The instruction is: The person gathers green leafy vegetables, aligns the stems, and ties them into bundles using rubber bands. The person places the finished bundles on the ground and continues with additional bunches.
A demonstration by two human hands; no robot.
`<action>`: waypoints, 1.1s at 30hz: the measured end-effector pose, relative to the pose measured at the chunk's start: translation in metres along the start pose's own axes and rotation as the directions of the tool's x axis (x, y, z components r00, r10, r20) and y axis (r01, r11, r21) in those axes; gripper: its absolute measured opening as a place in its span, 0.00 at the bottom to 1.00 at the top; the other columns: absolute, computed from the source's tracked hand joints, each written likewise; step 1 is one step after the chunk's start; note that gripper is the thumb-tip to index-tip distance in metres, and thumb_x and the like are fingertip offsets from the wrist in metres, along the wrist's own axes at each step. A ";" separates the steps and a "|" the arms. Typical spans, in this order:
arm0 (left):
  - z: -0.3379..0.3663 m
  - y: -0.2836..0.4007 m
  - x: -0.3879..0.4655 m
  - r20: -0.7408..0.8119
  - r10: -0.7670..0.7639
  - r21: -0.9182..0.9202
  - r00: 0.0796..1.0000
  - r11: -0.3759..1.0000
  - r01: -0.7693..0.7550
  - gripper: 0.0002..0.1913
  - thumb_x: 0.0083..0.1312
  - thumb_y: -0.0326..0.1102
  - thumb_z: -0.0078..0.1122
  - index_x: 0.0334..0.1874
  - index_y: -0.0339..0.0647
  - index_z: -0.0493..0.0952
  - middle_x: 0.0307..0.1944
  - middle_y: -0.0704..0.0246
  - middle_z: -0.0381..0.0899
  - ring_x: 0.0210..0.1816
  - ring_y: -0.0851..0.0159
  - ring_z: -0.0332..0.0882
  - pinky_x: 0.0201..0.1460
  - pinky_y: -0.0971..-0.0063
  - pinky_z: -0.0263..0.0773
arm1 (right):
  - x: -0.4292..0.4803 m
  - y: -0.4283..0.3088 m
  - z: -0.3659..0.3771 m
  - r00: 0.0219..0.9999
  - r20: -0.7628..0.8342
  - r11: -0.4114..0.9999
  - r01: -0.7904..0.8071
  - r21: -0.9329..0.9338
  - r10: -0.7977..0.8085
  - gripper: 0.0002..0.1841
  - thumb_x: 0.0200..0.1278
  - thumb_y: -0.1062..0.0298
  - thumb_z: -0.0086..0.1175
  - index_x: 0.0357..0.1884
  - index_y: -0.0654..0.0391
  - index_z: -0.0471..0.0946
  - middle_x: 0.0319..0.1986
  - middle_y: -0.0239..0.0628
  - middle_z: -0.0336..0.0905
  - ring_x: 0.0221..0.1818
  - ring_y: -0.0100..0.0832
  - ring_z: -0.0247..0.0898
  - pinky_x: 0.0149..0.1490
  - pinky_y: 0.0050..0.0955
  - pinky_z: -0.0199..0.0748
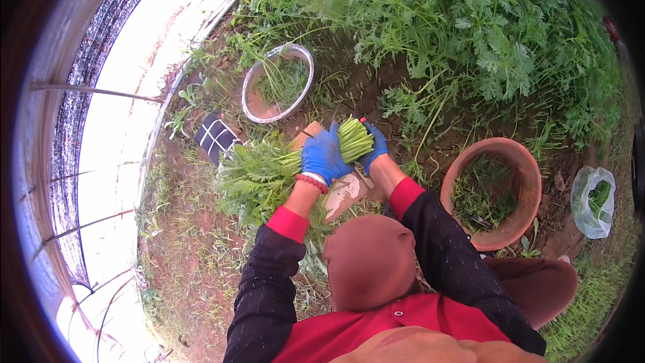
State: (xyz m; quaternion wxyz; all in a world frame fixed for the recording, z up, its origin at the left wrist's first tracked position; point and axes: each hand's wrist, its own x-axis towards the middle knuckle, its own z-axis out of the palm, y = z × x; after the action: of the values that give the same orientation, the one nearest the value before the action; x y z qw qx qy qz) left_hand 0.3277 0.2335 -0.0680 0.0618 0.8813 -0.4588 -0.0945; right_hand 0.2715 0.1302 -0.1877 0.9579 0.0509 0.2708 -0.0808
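My left hand (326, 154), in a blue glove with a red beaded bracelet at the wrist, is closed around a bundle of leafy green stems (356, 138). The cut ends point up and to the right, and the feathery leaves spread to the left. My right hand (374, 145), also blue-gloved, is cupped against the cut ends, its thumb and fingers partly hidden behind them. A small red tip shows at its fingers; what it belongs to cannot be told. Beneath the hands lies a worn flat board or slab (343, 194).
An oval tub (248, 92) with greens stands ahead, a round orange-brown tub (534, 181) at the right, and a clear plastic bag (593, 227) beyond it. A dark bundle tied with white cord (215, 136) lies left. Tall leafy plants (484, 25) grow ahead; greenhouse sheeting curves along the left.
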 end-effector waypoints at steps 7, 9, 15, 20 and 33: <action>0.003 -0.004 -0.001 -0.022 0.056 -0.124 0.998 0.991 -0.058 0.53 0.34 0.49 0.75 0.64 0.34 0.60 0.45 0.50 0.76 0.43 0.49 0.79 0.46 0.62 0.74 | -0.005 0.000 0.006 0.998 0.061 1.000 0.003 0.002 -0.003 0.19 0.65 0.49 0.46 0.41 0.55 0.78 0.40 0.39 0.80 0.45 0.41 0.74 0.55 0.41 0.69; 0.008 -0.004 0.000 -0.011 0.058 -0.053 0.998 0.997 -0.059 0.53 0.34 0.49 0.75 0.64 0.34 0.61 0.44 0.50 0.76 0.43 0.49 0.79 0.46 0.62 0.74 | -0.005 0.001 0.003 1.000 0.027 0.999 -0.002 0.038 0.001 0.19 0.65 0.49 0.46 0.41 0.55 0.78 0.40 0.39 0.80 0.44 0.41 0.74 0.55 0.41 0.69; 0.014 -0.001 0.000 -0.048 0.057 -0.143 0.997 0.988 -0.063 0.49 0.36 0.47 0.74 0.62 0.31 0.63 0.41 0.51 0.78 0.43 0.49 0.79 0.45 0.62 0.75 | 0.005 -0.002 -0.008 0.993 0.118 0.999 -0.016 0.049 0.011 0.16 0.65 0.53 0.49 0.40 0.55 0.78 0.38 0.38 0.81 0.41 0.40 0.76 0.53 0.42 0.72; 0.017 0.001 -0.001 -0.087 0.038 -0.113 0.996 0.993 -0.047 0.46 0.37 0.47 0.73 0.61 0.33 0.65 0.43 0.52 0.78 0.44 0.51 0.79 0.47 0.63 0.75 | 0.008 -0.001 -0.013 0.988 0.151 0.998 -0.021 0.056 0.012 0.17 0.65 0.53 0.49 0.41 0.57 0.77 0.39 0.41 0.80 0.43 0.42 0.75 0.56 0.43 0.70; 0.023 -0.006 0.004 -0.169 0.133 -0.163 0.977 0.973 -0.160 0.46 0.35 0.44 0.74 0.60 0.36 0.66 0.44 0.56 0.79 0.45 0.53 0.80 0.47 0.65 0.76 | 0.018 -0.001 -0.017 0.982 0.183 0.993 0.033 0.109 -0.052 0.17 0.65 0.54 0.50 0.44 0.59 0.76 0.41 0.43 0.80 0.45 0.44 0.75 0.57 0.43 0.69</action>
State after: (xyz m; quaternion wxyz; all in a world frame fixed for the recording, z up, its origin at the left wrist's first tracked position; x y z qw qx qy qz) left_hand 0.3302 0.2331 -0.0921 0.1822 0.8408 -0.5062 -0.0601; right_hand 0.2779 0.1290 -0.2119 0.9730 0.0879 0.1766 -0.1198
